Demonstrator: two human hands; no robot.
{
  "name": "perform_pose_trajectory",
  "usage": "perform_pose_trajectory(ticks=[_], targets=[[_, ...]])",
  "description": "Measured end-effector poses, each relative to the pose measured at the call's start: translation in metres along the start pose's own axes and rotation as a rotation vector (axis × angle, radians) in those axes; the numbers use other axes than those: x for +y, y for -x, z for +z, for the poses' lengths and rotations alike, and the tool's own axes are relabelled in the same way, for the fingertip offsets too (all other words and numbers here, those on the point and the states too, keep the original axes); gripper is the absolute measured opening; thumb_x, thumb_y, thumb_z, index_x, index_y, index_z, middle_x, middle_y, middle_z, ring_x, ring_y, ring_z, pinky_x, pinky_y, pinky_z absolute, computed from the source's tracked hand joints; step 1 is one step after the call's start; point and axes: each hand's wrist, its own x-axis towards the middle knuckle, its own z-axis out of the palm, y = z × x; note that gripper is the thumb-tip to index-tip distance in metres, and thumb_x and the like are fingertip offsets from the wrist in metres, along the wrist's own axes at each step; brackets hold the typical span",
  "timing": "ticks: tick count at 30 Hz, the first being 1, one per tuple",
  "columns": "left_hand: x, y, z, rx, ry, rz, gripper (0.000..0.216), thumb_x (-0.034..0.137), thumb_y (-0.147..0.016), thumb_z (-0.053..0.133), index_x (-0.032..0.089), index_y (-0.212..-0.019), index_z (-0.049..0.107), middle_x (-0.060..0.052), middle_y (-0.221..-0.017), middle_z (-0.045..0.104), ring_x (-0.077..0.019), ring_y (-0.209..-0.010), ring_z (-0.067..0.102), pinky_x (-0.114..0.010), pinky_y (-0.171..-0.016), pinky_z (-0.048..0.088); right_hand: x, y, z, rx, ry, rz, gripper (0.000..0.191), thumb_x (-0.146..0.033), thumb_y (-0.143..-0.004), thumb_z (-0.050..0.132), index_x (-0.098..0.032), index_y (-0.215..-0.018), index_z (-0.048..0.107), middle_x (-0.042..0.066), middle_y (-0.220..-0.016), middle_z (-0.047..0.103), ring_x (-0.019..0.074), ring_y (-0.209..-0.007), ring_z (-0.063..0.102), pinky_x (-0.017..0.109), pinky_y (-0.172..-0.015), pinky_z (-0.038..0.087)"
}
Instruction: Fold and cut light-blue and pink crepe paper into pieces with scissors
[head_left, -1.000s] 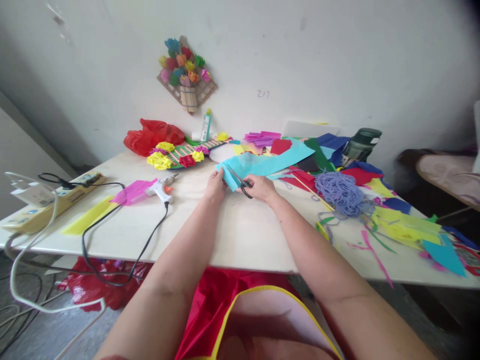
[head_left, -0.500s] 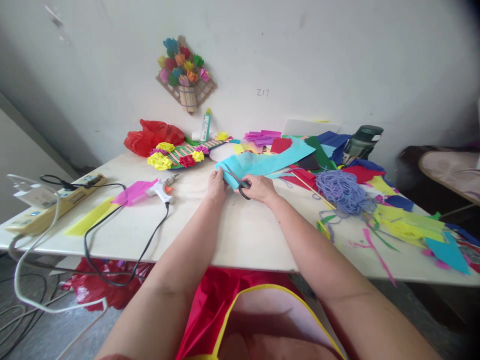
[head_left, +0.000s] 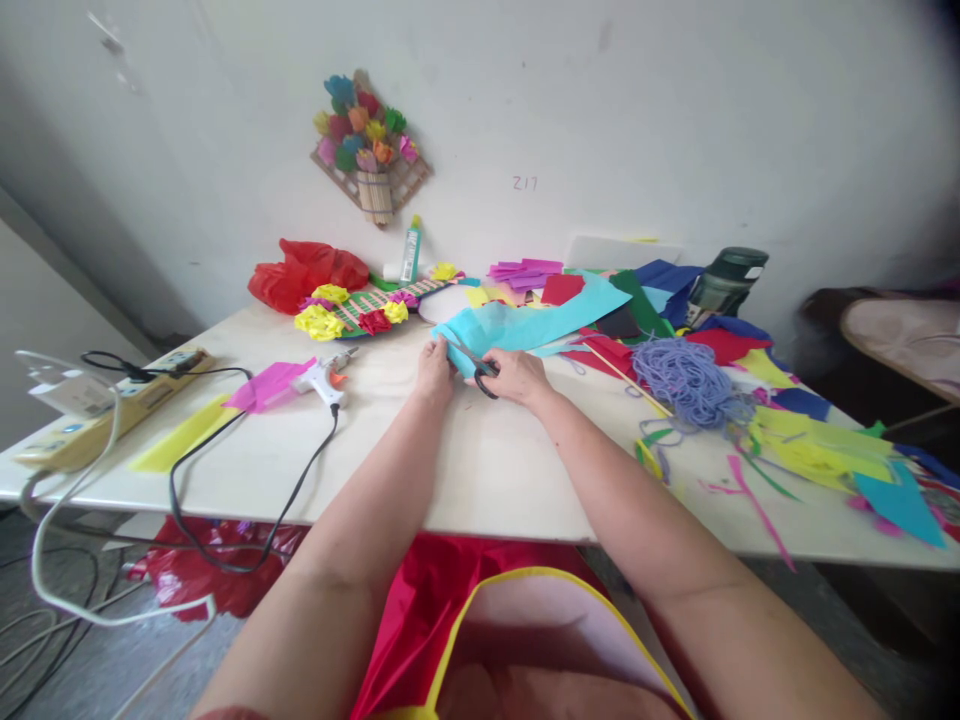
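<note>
My left hand [head_left: 435, 368] pinches the near left end of a long light-blue strip of crepe paper [head_left: 517, 326]. In my right hand [head_left: 517, 377] is a pair of dark-handled scissors [head_left: 480, 367], the fingers closed around the handles. The scissor blades lie across the blue paper, close to my left fingertips. From there the paper stretches right over other coloured sheets. To the left of my hands lies a white glue gun [head_left: 325, 381] with an orange trigger. Behind it rests a green craft piece [head_left: 360, 310] with yellow, pink and red paper flowers.
A tangle of lilac yarn [head_left: 686, 380] and yellow paper scraps [head_left: 817, 440] lie at right. A green jar [head_left: 727, 283] stands behind. At left are a power strip [head_left: 112, 415], pink paper [head_left: 274, 386] and a black cord [head_left: 300, 490] hanging over the table's front edge.
The scissor blades have swung slightly flatter and appear closer together across the blue paper. Both hands stay in nearly the same place.
</note>
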Motion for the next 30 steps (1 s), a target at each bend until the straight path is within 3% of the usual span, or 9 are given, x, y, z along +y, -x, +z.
perform_pose_trajectory(ticks=[18, 30], targets=[[0.0034, 0.0016, 0.0032, 0.043, 0.0, -0.009, 0.032, 0.036, -0.078, 0.058, 0.019, -0.062, 0.036, 0.01, -0.041, 0.033, -0.0046, -0.034, 0.034, -0.018, -0.038, 0.027, -0.0021, -0.0012, 0.0021, -0.012, -0.066, 0.021, 0.036, -0.056, -0.069, 0.055, -0.029, -0.091, 0.063, -0.001, -0.078, 0.067, 0.0167, -0.075, 0.06, 0.024, -0.06, 0.036], [0.0018, 0.0, 0.0019, 0.007, 0.05, 0.001, 0.032, 0.039, -0.074, 0.062, 0.018, -0.065, 0.04, 0.009, -0.044, 0.039, -0.0049, -0.037, 0.04, -0.018, -0.041, 0.032, -0.0014, -0.0029, 0.005, -0.025, -0.071, 0.004, 0.033, -0.053, -0.072, 0.053, -0.029, -0.093, 0.062, -0.002, -0.077, 0.067, 0.0164, -0.074, 0.06, 0.024, -0.059, 0.036]])
